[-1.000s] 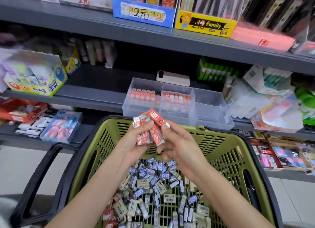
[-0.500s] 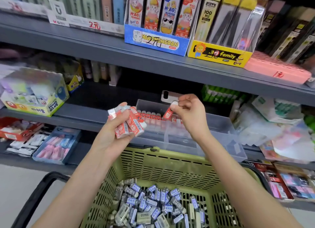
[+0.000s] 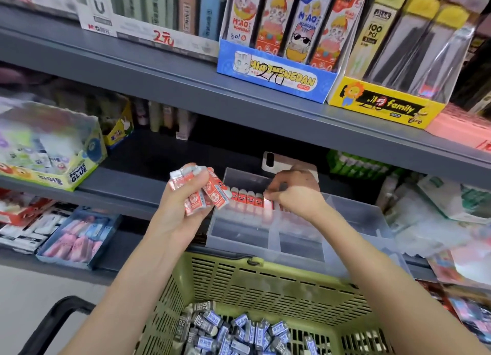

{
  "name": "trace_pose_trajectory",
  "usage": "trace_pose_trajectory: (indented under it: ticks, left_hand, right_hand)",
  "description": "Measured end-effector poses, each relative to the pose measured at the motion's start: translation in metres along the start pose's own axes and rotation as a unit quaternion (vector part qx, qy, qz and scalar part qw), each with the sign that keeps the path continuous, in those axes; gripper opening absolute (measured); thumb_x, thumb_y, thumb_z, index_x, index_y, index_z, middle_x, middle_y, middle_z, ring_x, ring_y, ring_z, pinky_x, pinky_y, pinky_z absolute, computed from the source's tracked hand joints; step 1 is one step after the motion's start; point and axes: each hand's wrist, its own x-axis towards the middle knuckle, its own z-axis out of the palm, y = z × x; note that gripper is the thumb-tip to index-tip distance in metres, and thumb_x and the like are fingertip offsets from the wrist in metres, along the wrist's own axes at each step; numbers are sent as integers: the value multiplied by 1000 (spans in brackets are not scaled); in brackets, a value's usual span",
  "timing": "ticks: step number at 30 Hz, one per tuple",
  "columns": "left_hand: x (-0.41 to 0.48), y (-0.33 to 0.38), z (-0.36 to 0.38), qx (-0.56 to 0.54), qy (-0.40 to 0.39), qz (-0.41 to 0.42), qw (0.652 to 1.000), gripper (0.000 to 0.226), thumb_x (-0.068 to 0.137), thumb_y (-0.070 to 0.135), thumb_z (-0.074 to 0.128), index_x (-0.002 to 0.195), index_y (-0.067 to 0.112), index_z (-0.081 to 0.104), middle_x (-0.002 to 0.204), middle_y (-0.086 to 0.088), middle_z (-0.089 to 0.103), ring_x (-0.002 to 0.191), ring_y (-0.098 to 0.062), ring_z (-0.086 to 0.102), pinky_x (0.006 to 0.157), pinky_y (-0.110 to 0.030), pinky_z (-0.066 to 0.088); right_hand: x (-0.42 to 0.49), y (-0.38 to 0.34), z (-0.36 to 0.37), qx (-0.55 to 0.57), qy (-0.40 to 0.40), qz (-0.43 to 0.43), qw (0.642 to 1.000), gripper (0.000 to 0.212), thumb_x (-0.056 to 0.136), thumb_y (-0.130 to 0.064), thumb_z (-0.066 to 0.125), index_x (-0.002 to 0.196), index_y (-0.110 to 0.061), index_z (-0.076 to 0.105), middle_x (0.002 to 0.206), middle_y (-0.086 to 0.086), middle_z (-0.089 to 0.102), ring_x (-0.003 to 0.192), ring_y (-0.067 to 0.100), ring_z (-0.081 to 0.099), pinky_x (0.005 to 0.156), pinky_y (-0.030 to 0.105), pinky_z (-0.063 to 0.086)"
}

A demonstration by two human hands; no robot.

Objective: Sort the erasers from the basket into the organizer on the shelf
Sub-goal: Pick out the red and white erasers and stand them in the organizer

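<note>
Several red erasers [image 3: 204, 195] are clutched in the left hand [image 3: 180, 214] while one eraser [image 3: 268, 202] looks pinched by the curled right hand [image 3: 295, 192] at the end of the row [image 3: 247, 198] in the organizer [image 3: 265, 237], all judged light, stiff blocks best taken by the long sides.

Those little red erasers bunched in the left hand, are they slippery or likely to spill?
Probably light: the left hand holds several red erasers at once. Their boxy, flat-sided shape suggests they won't roll. The fanned-out bunch looks loose, so one might slide free.
</note>
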Motion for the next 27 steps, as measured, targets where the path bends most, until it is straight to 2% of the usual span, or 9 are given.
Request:
trace_pose_trajectory:
  ticks: [3,7,9,10,12,14,19,22,27]
  left_hand:
    - [0,-2,-5,-27,31,-10,999,28,63,13,71,89,17,63,81,-1,74,77,-14,72,73,-35,59]
    - [-4,-3,-3,-41,48,-35,997,33,62,12,71,94,13,63,83,-5,75,77,-17,73,61,-34,59]
    - [-5,-4,-1,-48,52,-44,997,37,62,12,71,98,12,63,86,-6,75,79,-19,73,60,-34,59]
    - [-5,-4,-1,-55,56,-46,996,38,62,12,71,99,12,63,87,-7,75,80,-19,73,59,-35,58]
    - [-5,-3,-3,-63,54,-42,996,37,63,12,70,99,12,63,90,-9,75,82,-21,73,58,-34,58]
    - [-5,-3,-5,-48,37,-36,998,34,65,14,70,98,14,63,92,-8,74,84,-20,73,60,-32,57]
    - [-4,-3,-9,11,7,-17,1000,35,68,15,69,102,17,59,88,-5,74,78,-17,72,60,-31,57]
    - [-4,-3,-10,54,18,-7,998,42,65,17,72,105,19,59,87,-3,74,78,-18,72,60,-32,58]
    - [-2,-4,-13,37,63,-30,997,43,60,14,75,100,13,62,87,-8,75,75,-22,73,56,-30,56]
  right_hand:
    - [2,5,4,-183,0,-104,978,30,91,-38,47,92,-21,72,101,-7,67,105,19,44,86,30,30]
    - [-4,6,7,-278,28,-152,948,34,95,-34,39,99,-21,71,109,-6,65,108,22,43,87,31,22]
    - [-15,-3,9,-183,127,-159,962,26,93,-30,49,100,-20,72,104,-3,69,101,21,50,88,32,29]
    - [-22,-12,9,-61,143,-145,977,23,92,-31,53,95,-20,73,97,-3,71,95,16,54,85,31,35]
    - [-33,-37,5,238,32,-77,968,21,92,-36,55,84,-25,71,82,-6,72,77,5,60,75,25,45]
    - [-41,-58,4,388,-81,-17,918,23,92,-38,55,79,-24,68,72,-2,72,64,5,62,59,23,48]
    - [-40,-76,0,467,-133,50,873,20,88,-21,64,87,-2,70,67,1,66,55,6,55,46,18,41]
    - [-36,-77,-2,500,-162,82,847,14,87,-12,63,92,0,68,67,4,63,48,4,51,42,15,40]
    - [-21,-64,-8,523,-60,125,841,6,84,-4,64,87,-10,62,63,2,60,44,4,53,41,16,45]
